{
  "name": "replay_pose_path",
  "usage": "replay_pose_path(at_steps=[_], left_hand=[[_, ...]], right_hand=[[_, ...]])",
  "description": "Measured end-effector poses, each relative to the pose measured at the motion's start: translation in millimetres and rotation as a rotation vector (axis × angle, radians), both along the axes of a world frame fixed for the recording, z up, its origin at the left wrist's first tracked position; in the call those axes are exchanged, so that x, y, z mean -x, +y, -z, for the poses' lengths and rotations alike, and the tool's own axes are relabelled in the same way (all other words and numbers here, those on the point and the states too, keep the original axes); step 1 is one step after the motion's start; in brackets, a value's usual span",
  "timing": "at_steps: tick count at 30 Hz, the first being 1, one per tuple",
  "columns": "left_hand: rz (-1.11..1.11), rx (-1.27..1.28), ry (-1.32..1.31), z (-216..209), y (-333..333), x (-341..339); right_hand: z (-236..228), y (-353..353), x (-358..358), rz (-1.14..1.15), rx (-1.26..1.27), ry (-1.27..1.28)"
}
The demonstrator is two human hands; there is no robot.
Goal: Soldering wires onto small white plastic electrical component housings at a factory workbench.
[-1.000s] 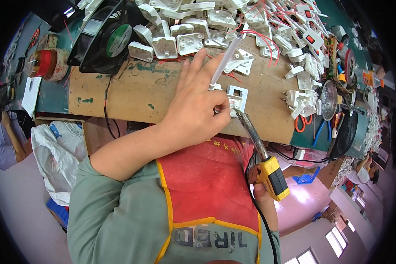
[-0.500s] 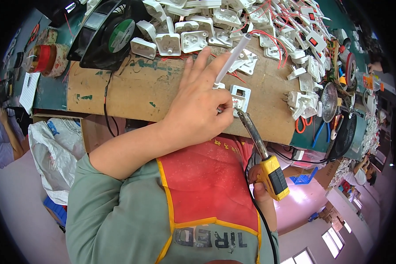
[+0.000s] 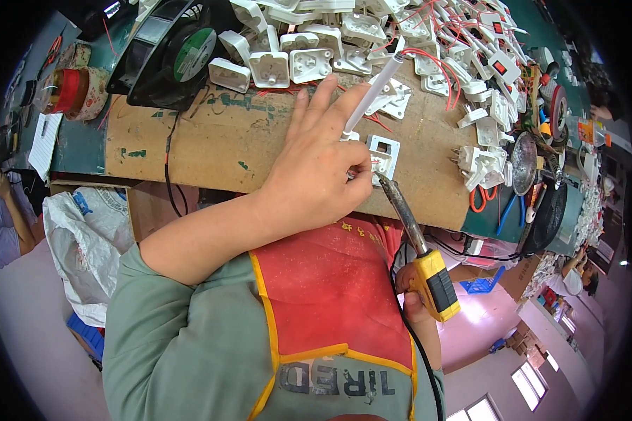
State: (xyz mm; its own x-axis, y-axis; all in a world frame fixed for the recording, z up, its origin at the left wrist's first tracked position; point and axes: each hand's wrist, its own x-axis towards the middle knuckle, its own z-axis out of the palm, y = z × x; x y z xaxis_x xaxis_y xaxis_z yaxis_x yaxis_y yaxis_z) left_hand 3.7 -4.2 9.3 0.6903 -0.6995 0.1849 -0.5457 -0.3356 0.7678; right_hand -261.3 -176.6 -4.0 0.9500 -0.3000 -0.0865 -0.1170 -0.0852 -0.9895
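Note:
My left hand [image 3: 323, 158] reaches across the cardboard-topped bench, thumb and index finger pinched together over a small white plastic housing [image 3: 385, 149] with a square opening. What the pinch holds is hidden. A white tube [image 3: 374, 95] with red wires at its far end slants up beside the knuckles; its near end goes out of sight behind the hand. Closed around the yellow and black handle of a soldering iron [image 3: 428, 270], my right hand [image 3: 413, 298] is partly covered by it. The iron's dark tip meets the near edge of the housing, close to my left fingertips.
Many white plastic housings [image 3: 309, 64] and red wires pile up along the back. A black fan [image 3: 172, 56] stands at the back left. To the right lie red-handled scissors [image 3: 479, 199], blue-handled pliers [image 3: 510, 214] and a round metal dish [image 3: 524, 165]. The iron's black cord [image 3: 418, 351] hangs low.
Almost nothing differs. The soldering iron's handle has shifted very slightly left and down, while its tip stays at the housing; my left hand keeps its pinch.

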Motion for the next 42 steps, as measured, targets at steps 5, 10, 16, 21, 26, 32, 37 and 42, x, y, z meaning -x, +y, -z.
replay_pose_path(at_steps=[5, 10, 16, 21, 26, 32, 37, 42], left_hand=[[0.007, 0.005, 0.001, -1, 1, -1], [0.004, -0.005, 0.004, -1, 0, 0], [0.002, -0.016, -0.009, 0, 1, 0], [0.01, 0.006, 0.007, -1, 0, -1], [0.025, -0.001, -0.003, -1, -2, -3], [0.059, 0.008, -0.012, -3, -5, -2], [0.026, -0.065, 0.01, -14, -6, 1], [0.034, -0.066, -0.014, -13, -9, 0]], right_hand=[[-3, 1, 20, 0.032, -0.156, 0.177], [5, -2, 14, 0.018, -0.113, 0.125], [3, 2, 5, 0.033, -0.069, 0.036], [-7, 9, 2, 0.109, -0.037, 0.012], [-12, 8, -3, 0.132, -0.202, -0.101], [-26, -27, -19, 0.392, -0.042, -0.214], [-35, -85, -25, 0.539, 0.044, -0.504], [-29, -129, -25, 0.819, 0.281, -0.238]])
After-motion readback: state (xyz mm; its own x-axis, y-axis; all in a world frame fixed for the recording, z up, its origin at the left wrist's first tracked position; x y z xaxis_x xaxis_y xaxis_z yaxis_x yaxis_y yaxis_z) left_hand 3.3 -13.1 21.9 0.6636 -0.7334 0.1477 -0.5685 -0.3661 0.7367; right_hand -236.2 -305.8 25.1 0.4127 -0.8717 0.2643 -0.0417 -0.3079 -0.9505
